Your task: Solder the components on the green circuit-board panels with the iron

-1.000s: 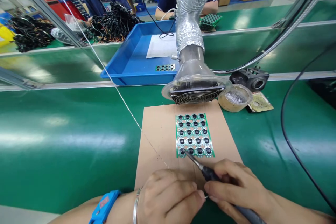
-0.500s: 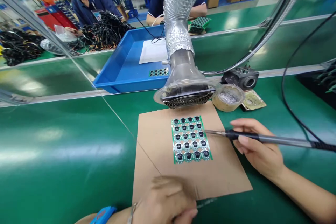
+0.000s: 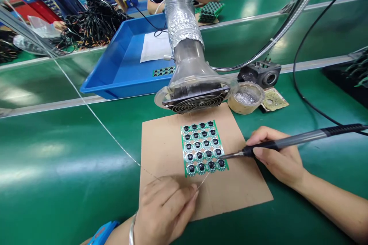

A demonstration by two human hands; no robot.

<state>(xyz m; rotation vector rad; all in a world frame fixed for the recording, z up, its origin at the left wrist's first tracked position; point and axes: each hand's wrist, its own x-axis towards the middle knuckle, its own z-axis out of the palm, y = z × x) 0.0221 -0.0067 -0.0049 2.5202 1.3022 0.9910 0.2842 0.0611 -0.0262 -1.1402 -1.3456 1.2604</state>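
A green circuit board panel (image 3: 203,147) with several black round parts lies on a brown cardboard sheet (image 3: 161,149). My right hand (image 3: 276,157) grips a soldering iron (image 3: 287,143), its tip touching the panel's lower right edge. My left hand (image 3: 163,208) rests on the cardboard's near edge and pinches a thin solder wire (image 3: 97,118); the wire's end points at the panel's bottom row. A blue wrist strap (image 3: 102,233) and a bangle are on my left wrist.
A fume extractor hood (image 3: 192,92) on a silver hose hangs just behind the panel. A pot of solder dross (image 3: 245,97), a black iron stand (image 3: 260,73) and a sponge sit at the right. A blue tray (image 3: 120,65) lies behind. Other people work at the far belt.
My right hand swung out to the right with the iron, then brought its tip back to the panel's lower right. My left hand moved up, feeding the wire toward the bottom row.
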